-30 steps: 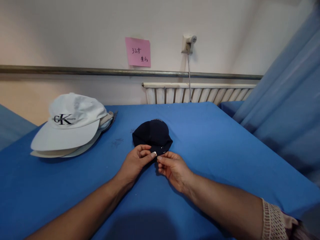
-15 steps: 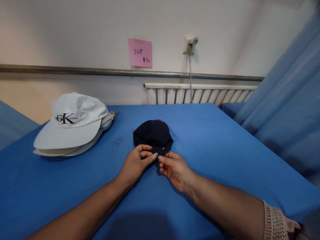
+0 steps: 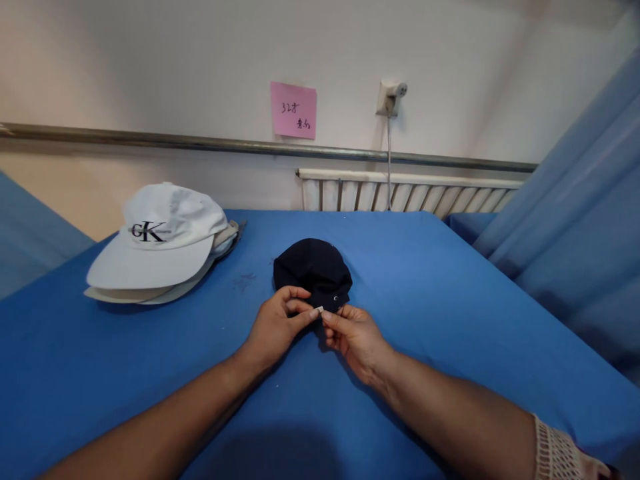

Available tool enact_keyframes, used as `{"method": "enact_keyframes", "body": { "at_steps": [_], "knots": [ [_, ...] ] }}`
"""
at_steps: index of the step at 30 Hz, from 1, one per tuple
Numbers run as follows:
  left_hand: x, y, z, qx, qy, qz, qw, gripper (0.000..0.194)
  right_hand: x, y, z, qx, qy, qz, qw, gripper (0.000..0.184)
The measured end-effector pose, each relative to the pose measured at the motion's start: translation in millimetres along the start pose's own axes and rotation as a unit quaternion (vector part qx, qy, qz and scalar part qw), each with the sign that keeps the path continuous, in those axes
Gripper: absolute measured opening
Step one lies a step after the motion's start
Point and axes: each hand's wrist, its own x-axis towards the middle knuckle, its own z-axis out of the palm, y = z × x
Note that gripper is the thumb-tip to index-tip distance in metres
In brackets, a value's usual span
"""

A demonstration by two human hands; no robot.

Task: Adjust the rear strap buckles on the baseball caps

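A dark navy cap [image 3: 313,270] lies on the blue sheet [image 3: 425,300] in the middle of the bed. My left hand [image 3: 280,325] pinches the cap's near edge with thumb and fingers closed. My right hand [image 3: 356,337] pinches the same edge from the right, its fingertips meeting those of the left. What lies between the fingertips is too small to make out beyond the cap's fabric.
A stack of light caps, topped by a white cap [image 3: 163,233] with a black logo, sits at the back left of the bed. A blue curtain [image 3: 575,213] hangs on the right. A radiator [image 3: 400,193], rail, pink note [image 3: 293,110] and wall socket line the far wall.
The view has shifted slightly, so everything sits a little further right. Both hands stay pinched on the navy cap's near edge with only small finger movements.
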Motion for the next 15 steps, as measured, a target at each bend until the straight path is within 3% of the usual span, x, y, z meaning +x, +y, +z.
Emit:
{"method": "enact_keyframes", "body": {
  "at_steps": [15],
  "knots": [
    [1.2,-4.2,-0.6,-0.022,-0.025,-0.005,0.999,0.037,4.4,2.4,-2.8,-0.034,0.004,-0.025,0.999,0.037]
  ]
}}
